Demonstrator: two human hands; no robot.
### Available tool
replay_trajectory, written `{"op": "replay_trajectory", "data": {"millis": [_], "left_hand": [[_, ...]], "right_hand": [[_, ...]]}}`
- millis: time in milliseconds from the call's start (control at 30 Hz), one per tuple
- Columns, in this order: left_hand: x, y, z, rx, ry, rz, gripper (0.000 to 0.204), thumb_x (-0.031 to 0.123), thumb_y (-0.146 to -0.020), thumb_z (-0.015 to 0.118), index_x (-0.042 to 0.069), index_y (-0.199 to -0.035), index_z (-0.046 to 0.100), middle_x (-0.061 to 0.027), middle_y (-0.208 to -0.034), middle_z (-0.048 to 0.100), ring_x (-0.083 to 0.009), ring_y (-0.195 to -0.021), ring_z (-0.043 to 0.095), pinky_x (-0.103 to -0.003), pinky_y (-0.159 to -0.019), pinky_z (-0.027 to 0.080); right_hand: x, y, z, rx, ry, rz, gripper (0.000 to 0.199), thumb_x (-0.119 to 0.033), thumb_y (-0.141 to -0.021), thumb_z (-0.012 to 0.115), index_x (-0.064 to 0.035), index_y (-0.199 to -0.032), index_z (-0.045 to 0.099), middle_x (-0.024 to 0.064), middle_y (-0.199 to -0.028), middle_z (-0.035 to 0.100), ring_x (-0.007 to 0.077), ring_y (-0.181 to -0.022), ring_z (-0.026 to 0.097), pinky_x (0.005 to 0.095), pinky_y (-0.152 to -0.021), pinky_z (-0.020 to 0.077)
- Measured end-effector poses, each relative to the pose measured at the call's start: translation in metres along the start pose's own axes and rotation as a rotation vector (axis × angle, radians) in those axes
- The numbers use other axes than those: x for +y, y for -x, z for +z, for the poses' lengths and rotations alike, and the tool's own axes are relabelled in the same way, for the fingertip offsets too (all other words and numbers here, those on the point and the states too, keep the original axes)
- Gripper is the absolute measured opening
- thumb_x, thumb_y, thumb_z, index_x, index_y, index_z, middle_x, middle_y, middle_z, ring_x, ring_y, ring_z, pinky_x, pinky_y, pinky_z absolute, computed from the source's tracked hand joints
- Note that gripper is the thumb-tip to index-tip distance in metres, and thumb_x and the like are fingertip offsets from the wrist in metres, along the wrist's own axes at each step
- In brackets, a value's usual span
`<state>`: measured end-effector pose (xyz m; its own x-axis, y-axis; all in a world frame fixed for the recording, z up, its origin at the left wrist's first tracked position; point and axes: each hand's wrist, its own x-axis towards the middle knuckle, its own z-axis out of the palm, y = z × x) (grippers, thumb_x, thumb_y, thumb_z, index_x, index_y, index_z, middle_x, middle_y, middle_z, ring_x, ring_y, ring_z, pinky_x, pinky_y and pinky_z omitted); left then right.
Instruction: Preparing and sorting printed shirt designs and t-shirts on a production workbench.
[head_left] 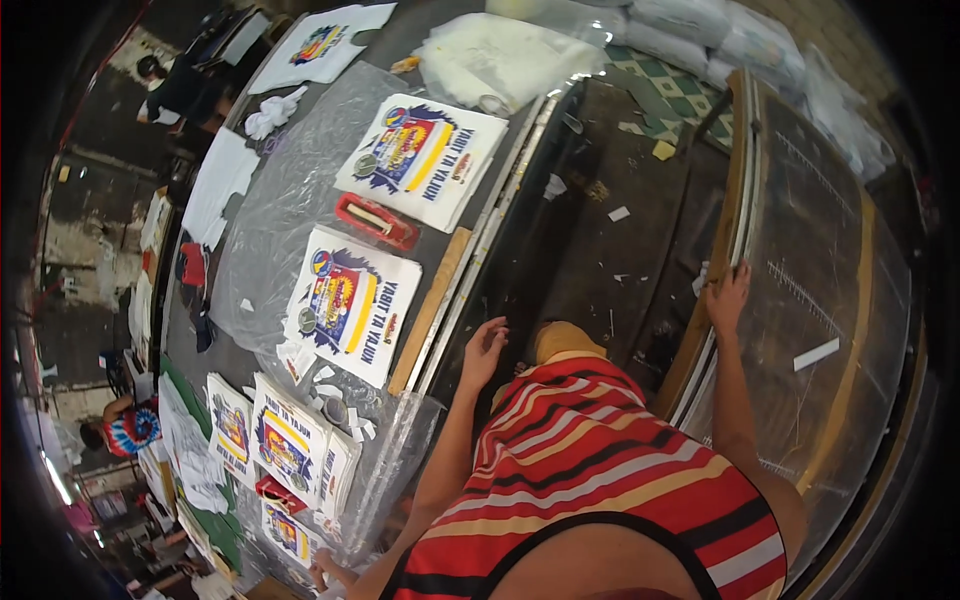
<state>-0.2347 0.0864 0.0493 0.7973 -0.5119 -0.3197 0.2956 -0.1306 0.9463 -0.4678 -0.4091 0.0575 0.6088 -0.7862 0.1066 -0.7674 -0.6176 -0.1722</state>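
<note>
My left hand (485, 352) hangs beside the edge of the left table, fingers loosely curled and apart, with nothing visible in it. On the right, my right hand (729, 300) rests on the wooden edge (722, 250) of a plastic-covered table, fingers spread over it. Nearest to my left hand, a wooden strip (428, 315) lies along the left table's edge. Beside the strip is a stack of white printed sheets (350, 305). A second printed stack (420, 160) lies farther off, with a red oblong object (376, 221) between the two.
Clear plastic sheeting (270, 230) covers part of the left table. More printed stacks (285, 445), paper scraps and a tape roll (335, 411) lie nearer. Another person's hand (325, 568) shows at lower left. Paper bits litter the aisle floor (600, 260). Two people work at far left.
</note>
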Motion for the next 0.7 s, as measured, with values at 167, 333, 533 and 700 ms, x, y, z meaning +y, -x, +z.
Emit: {"op": "replay_trajectory", "data": {"millis": [167,333,533,700], "left_hand": [[-0.002,0.008,-0.010,-0.029,-0.144,-0.024,0.029,0.010,-0.103,0.059,0.002,-0.130,0.062,-0.0044,-0.106,0.067,-0.0110,-0.096,0.062,-0.025,-0.087,0.050],[-0.001,-0.004,0.008,0.059,-0.139,-0.104,0.026,0.013,-0.103,0.059,0.002,-0.126,0.063,-0.0051,-0.105,0.068,-0.0116,-0.093,0.063,-0.026,-0.086,0.051],[0.016,-0.032,0.053,-0.072,-0.226,-0.172,0.023,0.008,-0.103,0.057,0.002,-0.124,0.064,-0.0065,-0.104,0.069,-0.0121,-0.095,0.064,-0.027,-0.086,0.053],[0.023,-0.035,0.055,-0.040,-0.193,-0.224,0.024,0.009,-0.102,0.058,0.002,-0.124,0.064,-0.0059,-0.102,0.069,-0.0121,-0.093,0.064,-0.027,-0.087,0.052]], "right_hand": [[-0.012,0.006,0.011,0.082,0.117,0.036,0.066,-0.022,-0.087,0.068,-0.0133,-0.149,0.047,0.0174,-0.167,0.014,0.0418,-0.154,0.011,0.0601,-0.116,0.0287],[-0.025,-0.002,0.003,0.095,0.074,0.021,0.059,-0.019,-0.086,0.067,-0.0131,-0.143,0.053,0.0167,-0.166,0.017,0.0419,-0.153,0.013,0.0602,-0.114,0.0311],[-0.023,-0.007,0.003,0.106,0.031,0.033,0.042,-0.019,-0.088,0.066,-0.0123,-0.130,0.064,0.0162,-0.165,0.021,0.0422,-0.153,0.016,0.0587,-0.113,0.0321],[-0.029,-0.010,0.001,0.077,0.008,0.005,0.039,-0.017,-0.088,0.066,-0.0119,-0.126,0.066,0.0165,-0.165,0.021,0.0422,-0.153,0.016,0.0584,-0.114,0.0308]]}}
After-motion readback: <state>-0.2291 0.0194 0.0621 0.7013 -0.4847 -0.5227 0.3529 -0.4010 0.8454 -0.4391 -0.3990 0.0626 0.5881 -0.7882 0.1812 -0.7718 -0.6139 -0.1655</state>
